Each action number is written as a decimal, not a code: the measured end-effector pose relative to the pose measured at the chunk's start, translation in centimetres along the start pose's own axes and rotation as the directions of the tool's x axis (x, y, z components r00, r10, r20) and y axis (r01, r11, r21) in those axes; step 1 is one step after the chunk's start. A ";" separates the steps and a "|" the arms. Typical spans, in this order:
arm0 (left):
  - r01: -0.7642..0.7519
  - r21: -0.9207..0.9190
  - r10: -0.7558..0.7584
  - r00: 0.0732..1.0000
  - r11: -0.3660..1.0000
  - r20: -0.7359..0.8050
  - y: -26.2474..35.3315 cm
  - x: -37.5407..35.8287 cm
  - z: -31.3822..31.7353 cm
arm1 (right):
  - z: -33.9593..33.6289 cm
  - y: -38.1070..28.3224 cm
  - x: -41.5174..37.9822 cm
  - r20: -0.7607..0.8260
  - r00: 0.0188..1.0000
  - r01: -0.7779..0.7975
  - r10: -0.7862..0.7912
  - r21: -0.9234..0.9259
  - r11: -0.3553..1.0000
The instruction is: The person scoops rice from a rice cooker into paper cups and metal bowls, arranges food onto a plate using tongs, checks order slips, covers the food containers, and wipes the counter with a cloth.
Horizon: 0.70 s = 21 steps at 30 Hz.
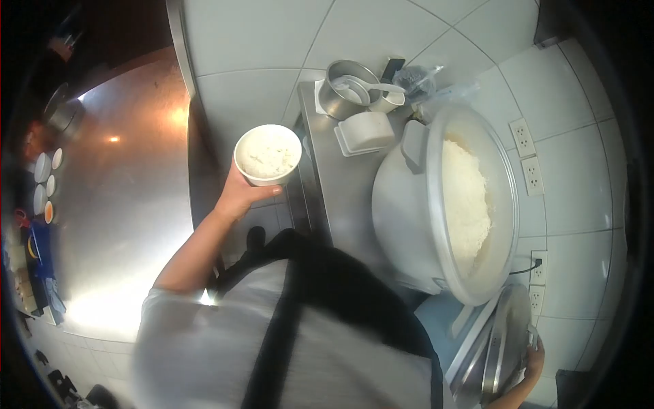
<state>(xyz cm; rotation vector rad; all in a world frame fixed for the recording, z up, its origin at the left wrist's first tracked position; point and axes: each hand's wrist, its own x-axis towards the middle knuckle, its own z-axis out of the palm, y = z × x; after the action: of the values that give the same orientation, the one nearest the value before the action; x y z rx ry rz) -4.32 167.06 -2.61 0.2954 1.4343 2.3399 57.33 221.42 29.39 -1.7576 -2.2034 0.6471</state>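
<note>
My left hand (238, 194) is wrapped round a white paper cup (267, 178) filled with white rice (269, 158), held upright. To the right stands a large rice cooker (402, 211), its top uncovered and cooked rice (464, 204) inside. At the lower right, my right hand (535, 365) is closed at the handle of a round metal lid (505, 341), which is tilted on its edge below the cooker. Part of that hand's grip is hidden behind the lid.
On the steel counter (334, 177) are a metal pot (337, 102) with a white scoop (381, 87), a white plastic container (368, 133) and plastic bags (417, 83). A wide steel table (136, 184) with small bowls (42, 167) lies left. Outlets (522, 137) line the tiled wall.
</note>
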 end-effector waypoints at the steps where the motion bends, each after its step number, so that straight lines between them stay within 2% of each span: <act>1: -0.021 0.041 0.020 1.000 0.999 0.016 -0.8 0.9 -0.7 | 1.0 -1.2 -1.0 -0.011 0.997 -0.074 0.074 -0.046 0.996; 3: -0.064 0.092 0.062 0.998 0.994 0.021 -0.5 1.9 -0.8 | 3.3 -3.2 -2.3 -0.098 0.980 -0.185 0.172 -0.142 0.972; 4: -0.085 0.116 0.083 0.996 0.990 0.022 -0.4 2.3 -0.7 | 3.0 -1.0 -0.8 -0.060 0.989 -0.140 0.136 -0.070 0.988; 6: -0.170 0.132 0.167 0.985 0.976 0.032 -0.2 3.2 -0.6 | 3.1 0.9 2.0 -0.076 0.992 -0.100 0.097 -0.049 0.994; 7: -0.215 0.143 0.211 0.977 0.966 0.039 -0.1 3.6 -0.7 | 3.3 0.1 2.3 -0.074 0.991 -0.118 0.113 -0.072 0.990; 9: -0.209 0.161 0.208 0.978 0.965 0.024 0.0 4.0 -1.2 | 4.4 -2.9 2.5 -0.073 0.985 -0.163 0.155 -0.119 0.979; 12: -0.168 0.171 0.171 0.985 0.971 0.003 -0.6 4.8 -2.0 | 3.9 -5.9 5.5 -0.024 0.963 -0.256 0.267 -0.381 0.888; 13: -0.163 0.175 0.166 0.986 0.971 -0.005 -1.0 4.7 -2.3 | 2.8 -7.7 8.6 -0.043 0.992 -0.111 0.116 -0.728 0.677; 14: -0.146 0.167 0.150 0.989 0.975 -0.009 -1.4 5.6 -2.6 | 1.7 -10.4 11.7 -0.015 1.000 -0.006 -0.023 -0.945 0.328; 15: -0.120 0.169 0.126 0.992 0.978 -0.023 -1.8 5.3 -3.4 | 2.4 -14.3 12.9 0.012 0.942 0.128 -0.336 -0.938 0.323; 16: -0.097 0.173 0.104 0.994 0.980 -0.036 -2.1 5.0 -4.0 | 6.4 -22.9 9.7 0.024 0.801 0.296 -0.598 -0.884 0.361; 17: -0.082 0.165 0.088 0.996 0.983 -0.032 -2.2 5.0 -4.2 | 11.0 -31.2 6.8 -0.001 0.689 0.447 -0.725 -0.787 0.425; 18: -0.067 0.159 0.072 0.997 0.985 -0.026 -2.3 5.1 -4.5 | 17.5 -39.8 1.7 -0.098 0.616 0.531 -0.782 -0.681 0.504; 19: -0.053 0.152 0.056 0.998 0.987 -0.019 -2.5 5.2 -4.8 | 21.2 -45.0 0.1 0.086 0.426 0.748 -0.900 -0.594 0.297; 20: -0.046 0.137 0.051 0.998 0.989 -0.031 -3.0 5.3 -5.0 | 25.9 -48.9 -1.1 0.135 0.298 0.842 -0.945 -0.504 0.193; 21: -0.040 0.119 0.045 0.998 0.992 -0.043 -3.5 5.2 -5.1 | 30.5 -52.5 -2.3 0.233 0.262 0.905 -0.936 -0.396 0.155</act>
<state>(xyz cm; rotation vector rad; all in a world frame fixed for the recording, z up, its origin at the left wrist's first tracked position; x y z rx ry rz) -10.22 166.52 -8.16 0.3099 1.6069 2.3130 -0.96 204.37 28.52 -0.1057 -2.8961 -0.3046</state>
